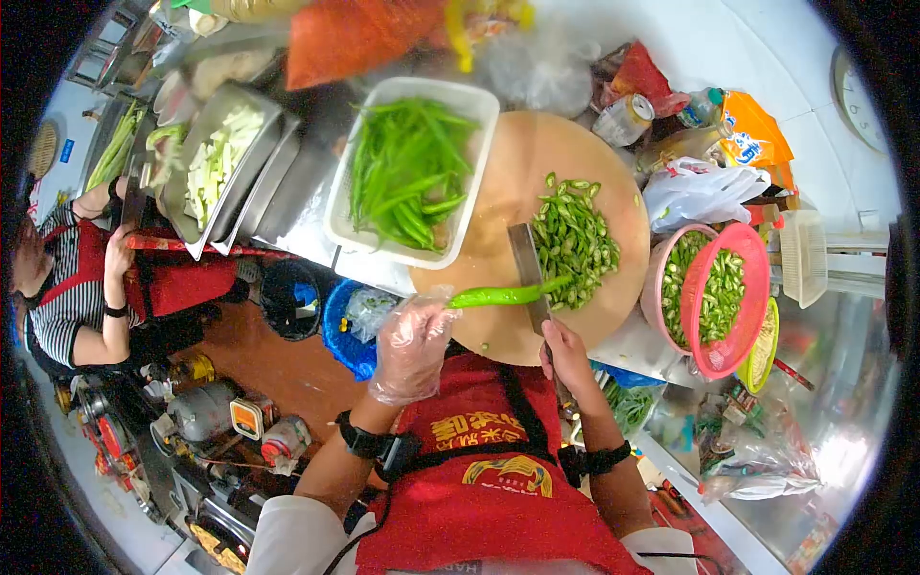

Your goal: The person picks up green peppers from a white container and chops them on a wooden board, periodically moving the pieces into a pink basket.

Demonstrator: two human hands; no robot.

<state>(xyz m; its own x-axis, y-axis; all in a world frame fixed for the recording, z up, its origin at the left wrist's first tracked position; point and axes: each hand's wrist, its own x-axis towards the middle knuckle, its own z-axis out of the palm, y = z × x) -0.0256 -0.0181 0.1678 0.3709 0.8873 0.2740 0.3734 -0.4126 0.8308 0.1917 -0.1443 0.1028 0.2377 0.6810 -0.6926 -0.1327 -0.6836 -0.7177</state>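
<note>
In a clear plastic glove, my left hand [412, 347] holds a long green pepper [494, 297] by one end, over the near part of the round wooden board [489, 182]. My bare right hand [565, 356] grips the handle of a knife [530, 273], whose blade stands beside a heap of sliced green peppers [575, 240]. The far end of the pepper reaches past the blade to the heap. A white basket [486, 144] of whole green peppers [407, 168] sits at the board's left edge.
Pink baskets [704, 356] with sliced peppers stand right of the board. Behind them are a can [623, 122], bottles and a white plastic bag [704, 192]. Metal trays [273, 182] are on the left, where another person in a striped shirt [57, 307] works. A blue-lined bin [350, 355] is below.
</note>
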